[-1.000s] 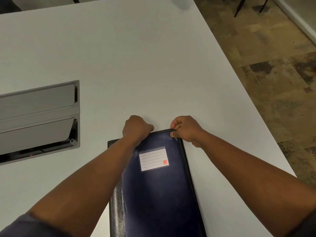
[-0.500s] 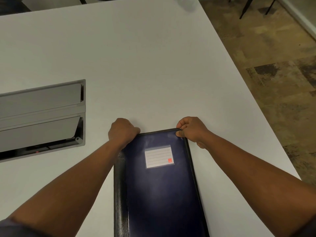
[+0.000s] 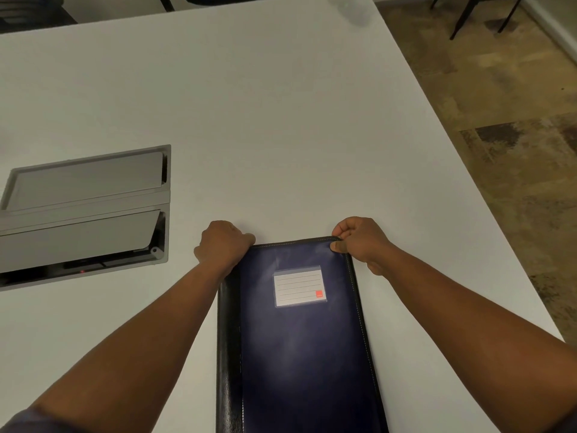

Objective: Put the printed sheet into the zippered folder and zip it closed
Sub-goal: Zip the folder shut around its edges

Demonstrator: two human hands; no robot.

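A dark blue zippered folder (image 3: 299,348) with a black spine and a white lined label (image 3: 299,286) lies flat on the white table (image 3: 281,120), its long side running toward me. My left hand (image 3: 221,243) is curled at the folder's far left corner, fingers hidden, so the zipper pull cannot be seen. My right hand (image 3: 359,242) pinches the far right corner between thumb and fingers. The printed sheet is not visible.
A grey recessed cable box (image 3: 84,207) with angled flaps is set into the table to the left. The table's right edge runs diagonally, with patterned carpet (image 3: 505,151) beyond it. Chair legs (image 3: 462,17) stand at the far right.
My left hand has slid left along the folder's far edge, from near the middle to the far left corner. The right hand stays pinching the right corner.
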